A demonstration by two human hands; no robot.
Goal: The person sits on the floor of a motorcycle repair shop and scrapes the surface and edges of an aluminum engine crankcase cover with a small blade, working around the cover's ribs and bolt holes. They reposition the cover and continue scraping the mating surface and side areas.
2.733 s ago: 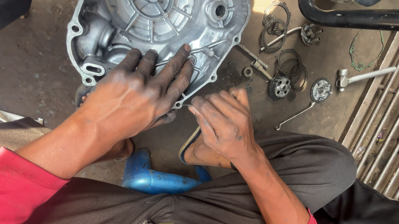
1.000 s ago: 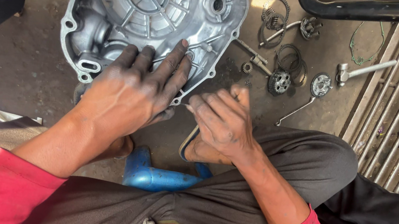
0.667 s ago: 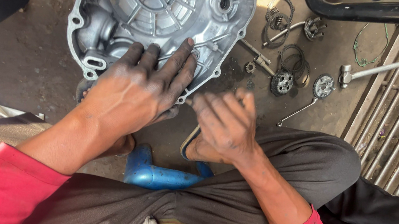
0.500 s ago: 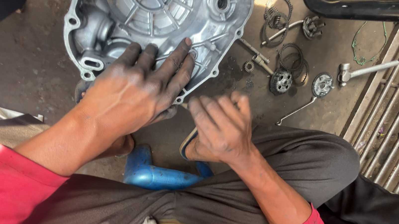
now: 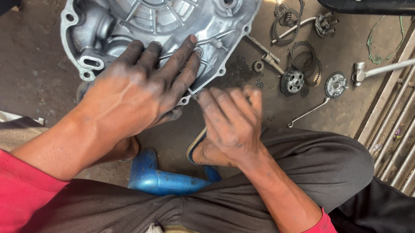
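My left hand (image 5: 135,90) lies flat with its fingers spread wide on the lower edge of the silver engine cover (image 5: 162,15), which sits on the concrete floor (image 5: 10,63) in the upper left and upper middle of the frame, ribbed inner side up. My right hand (image 5: 233,122) is in the middle of the frame, just right of the left, with its fingers loosely curled and their tips at the cover's lower right rim; it is blurred, and I cannot tell whether it pinches anything. So the cover lies above both hands, partly under the left one. Further right on the floor lie two small gears (image 5: 293,82), dark rings (image 5: 305,60), and a metal lever (image 5: 379,71). A blue stool (image 5: 164,179) shows below my hands, between my crossed legs.
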